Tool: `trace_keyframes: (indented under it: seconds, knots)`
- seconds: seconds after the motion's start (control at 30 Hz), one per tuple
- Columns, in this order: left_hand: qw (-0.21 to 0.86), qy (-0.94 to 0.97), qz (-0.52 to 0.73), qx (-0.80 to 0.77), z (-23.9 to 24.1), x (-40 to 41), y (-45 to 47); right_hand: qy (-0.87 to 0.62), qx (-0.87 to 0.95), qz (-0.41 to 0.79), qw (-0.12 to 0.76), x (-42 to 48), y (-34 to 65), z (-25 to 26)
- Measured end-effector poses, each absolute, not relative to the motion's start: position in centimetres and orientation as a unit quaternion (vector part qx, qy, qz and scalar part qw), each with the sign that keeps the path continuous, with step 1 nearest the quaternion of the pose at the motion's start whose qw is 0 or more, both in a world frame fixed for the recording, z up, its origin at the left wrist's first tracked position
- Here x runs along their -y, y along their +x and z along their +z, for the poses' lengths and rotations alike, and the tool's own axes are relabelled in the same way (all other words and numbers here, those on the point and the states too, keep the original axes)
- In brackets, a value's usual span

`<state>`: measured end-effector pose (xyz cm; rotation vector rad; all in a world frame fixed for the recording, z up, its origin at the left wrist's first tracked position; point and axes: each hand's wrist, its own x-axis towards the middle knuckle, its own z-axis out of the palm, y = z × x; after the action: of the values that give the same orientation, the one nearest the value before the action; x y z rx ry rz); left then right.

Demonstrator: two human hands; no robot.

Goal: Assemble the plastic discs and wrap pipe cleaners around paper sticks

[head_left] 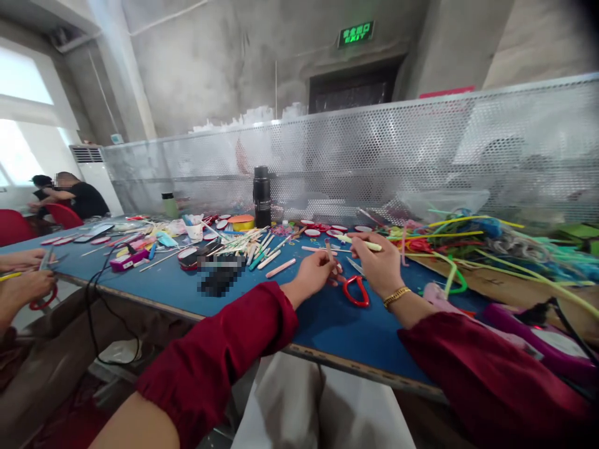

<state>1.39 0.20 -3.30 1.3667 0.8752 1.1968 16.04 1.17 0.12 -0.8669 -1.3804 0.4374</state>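
Observation:
My left hand (pixel 314 272) rests on the blue table (pixel 253 293), fingers pinched round a thin pink stick (pixel 329 251) that points up and away. My right hand (pixel 380 262) is closed on a pale yellow-green stick (pixel 360 243) lying across its fingertips. A gold bracelet (pixel 397 297) sits on my right wrist. Red-handled scissors (pixel 354 288) lie on the table between my two hands, just below them. Both my sleeves are dark red.
Craft sticks (pixel 262 249), round red lids and a black flask (pixel 261 196) litter the table's middle. A heap of coloured pipe cleaners (pixel 472 249) lies at right on brown board. Another person's hands (pixel 23 280) hold red scissors at far left. A perforated metal screen (pixel 374 156) backs the table.

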Motion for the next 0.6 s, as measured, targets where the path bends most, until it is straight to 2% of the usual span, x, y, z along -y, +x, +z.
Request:
trace_keyframes:
  seconds: [0.23,0.47,0.6]
  knots:
    - [0.560,0.560,0.493,-0.361,-3.9,-0.7,1.1,-0.374,0.633,0.109,0.669,-0.9,15.3,-1.0]
    - [0.535,0.565,0.512,-0.363,-3.6,-0.6,1.0,-0.337,0.653,0.172,0.655,-0.8,15.3,-1.3]
    - [0.530,0.562,0.517,-0.367,-3.4,-0.5,1.0,-0.335,0.679,0.117,0.642,-0.5,15.2,-1.3]
